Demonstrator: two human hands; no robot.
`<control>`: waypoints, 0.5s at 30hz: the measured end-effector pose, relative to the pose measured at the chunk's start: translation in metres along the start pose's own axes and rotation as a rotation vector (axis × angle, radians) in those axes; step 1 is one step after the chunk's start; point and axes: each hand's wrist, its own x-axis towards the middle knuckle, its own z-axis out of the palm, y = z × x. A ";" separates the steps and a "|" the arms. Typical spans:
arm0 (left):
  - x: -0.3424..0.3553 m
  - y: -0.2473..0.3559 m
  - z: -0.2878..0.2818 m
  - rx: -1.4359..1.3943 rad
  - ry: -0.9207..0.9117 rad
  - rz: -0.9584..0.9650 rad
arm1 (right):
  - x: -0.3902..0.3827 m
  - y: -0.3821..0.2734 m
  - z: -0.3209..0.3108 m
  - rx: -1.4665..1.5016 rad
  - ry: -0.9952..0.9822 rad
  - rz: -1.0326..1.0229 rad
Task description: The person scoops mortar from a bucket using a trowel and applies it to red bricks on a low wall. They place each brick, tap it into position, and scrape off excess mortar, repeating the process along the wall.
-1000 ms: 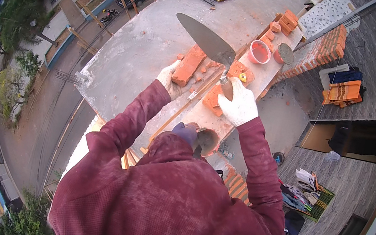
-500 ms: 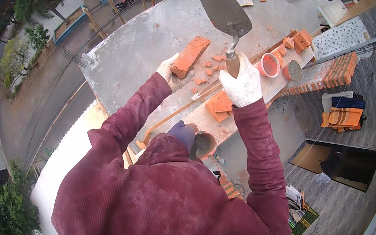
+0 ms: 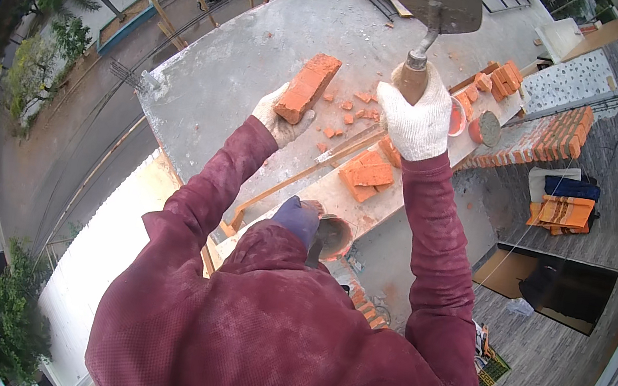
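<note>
My left hand [image 3: 280, 117], in a white glove, is closed around an orange brick [image 3: 308, 88] and holds it up at a slant. Gloved as well, my right hand [image 3: 415, 121] grips the wooden handle of a trowel [image 3: 438, 3]. The trowel's grey blade points away from me and runs out of the top of the picture. Between and below the two hands, broken brick pieces [image 3: 348, 106] lie scattered on the grey concrete slab [image 3: 216, 65]. Closer to me, more orange bricks [image 3: 366, 175] sit on a plank.
A bucket [image 3: 333, 237] stands near my foot. Beyond my right hand are a red tub [image 3: 457, 118], a mortar container [image 3: 486, 129] and stacked bricks [image 3: 502, 78]. A low brick wall [image 3: 543, 141] runs at right. Past the slab's left edge lies a street [image 3: 89, 150] far below.
My right hand has moved right with the trowel, and its blade has turned more toward the top right. The brick in my left hand has shifted slightly left and up.
</note>
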 end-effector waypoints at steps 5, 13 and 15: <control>-0.007 -0.004 0.012 0.041 0.017 0.007 | -0.020 0.011 0.002 0.278 0.189 0.032; -0.016 -0.008 0.001 -0.134 -0.058 -0.052 | -0.018 0.034 0.007 -0.201 -0.226 0.136; -0.018 -0.004 0.004 -0.048 -0.124 0.023 | 0.009 0.002 -0.012 0.135 0.015 0.073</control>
